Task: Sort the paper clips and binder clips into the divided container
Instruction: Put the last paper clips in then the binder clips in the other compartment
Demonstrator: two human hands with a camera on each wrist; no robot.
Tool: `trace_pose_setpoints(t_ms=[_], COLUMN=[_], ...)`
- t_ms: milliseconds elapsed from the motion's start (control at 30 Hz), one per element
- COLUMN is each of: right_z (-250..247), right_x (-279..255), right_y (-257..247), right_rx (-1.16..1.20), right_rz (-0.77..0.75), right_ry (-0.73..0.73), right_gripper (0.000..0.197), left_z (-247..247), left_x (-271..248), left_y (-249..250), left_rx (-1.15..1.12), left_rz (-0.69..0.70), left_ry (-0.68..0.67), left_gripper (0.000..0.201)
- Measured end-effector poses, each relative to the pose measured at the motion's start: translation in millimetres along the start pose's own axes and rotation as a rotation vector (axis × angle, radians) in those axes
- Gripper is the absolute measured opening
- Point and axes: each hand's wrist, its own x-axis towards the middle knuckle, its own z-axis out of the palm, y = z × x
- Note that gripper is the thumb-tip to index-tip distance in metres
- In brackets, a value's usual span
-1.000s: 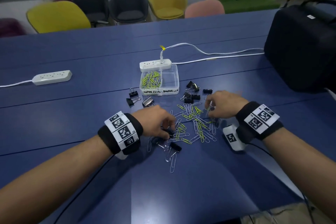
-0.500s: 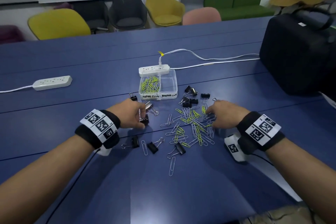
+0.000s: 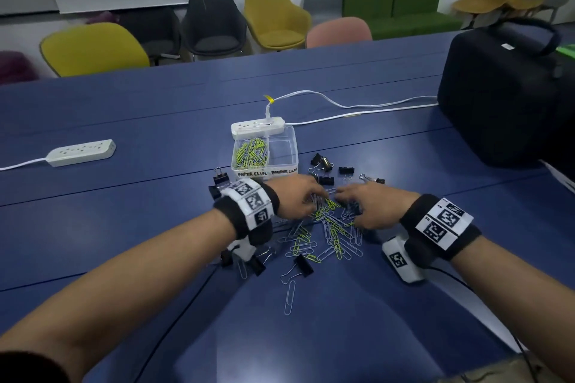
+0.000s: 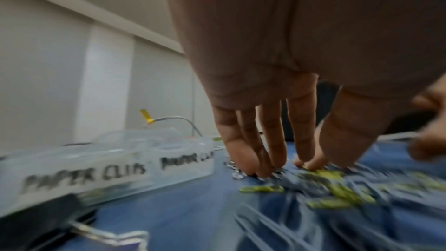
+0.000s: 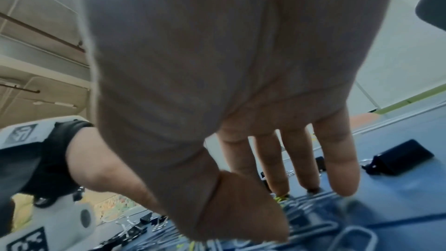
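A clear divided container stands at mid-table. Its left compartment, labelled PAPER CLIPS, holds green and silver clips; the right compartment looks empty. In front of it lies a pile of paper clips. Black binder clips lie scattered around: one pair right of the container, one at the pile's near edge, and others by my left wrist. My left hand reaches down with straight fingers, its tips on the pile's far end. My right hand rests spread fingers on the pile beside it.
A white power strip with its cable sits right behind the container, and another power strip lies at the left. A big black case stands at the right. Chairs line the table's far side.
My left hand has moved right, from the binder clips at the left of the pile to the pile's far end, close to my right hand. The right hand has hardly shifted.
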Motion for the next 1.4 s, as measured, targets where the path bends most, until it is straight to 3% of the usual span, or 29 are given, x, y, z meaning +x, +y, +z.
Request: trace_pose_setpoints(t_ms=[167,333,467,600,900,1167,1333,1400], right_z=[8,8,7,4,3,-5,-22,-28], right_x=[-15,-15,-6,0,5,7,13,17], right_y=[4,15,10,5,-2,11,20,20], right_rx=[0.104,0.077,0.029,0.082,-0.006,0.251,0.6,0.644], right_rz=[-0.107,-0.105,-0.071,-0.034,0.004,-0.011,0.044,0.058], right_ry=[0.108,0.134,0.105,0.121,0.143,0.187,0.245,0.239], right_gripper=[0.047,0.056,0.039,0.023,0.009,0.009,0.004,0.002], left_z=[16,10,7,12,15,13,14,13], left_x=[-4,-13,-11,-6,-6,-9,-11,-11], left_y=[5,-3,-5,-4,-3,-7,-16,-17], left_rx=[0.052,-0.022,0.006,0.024,0.017,0.056,-0.06,-0.033], left_rz=[0.038,0.044,0.01,0.021,0.022,0.055,0.031,0.027], left_ry=[-0.027,0.003,0.025,-0.077,0.037,0.083,0.044,0.012], left_gripper=[0.039,0.038,0.051,0.067,0.028,0.023,0.039,0.037])
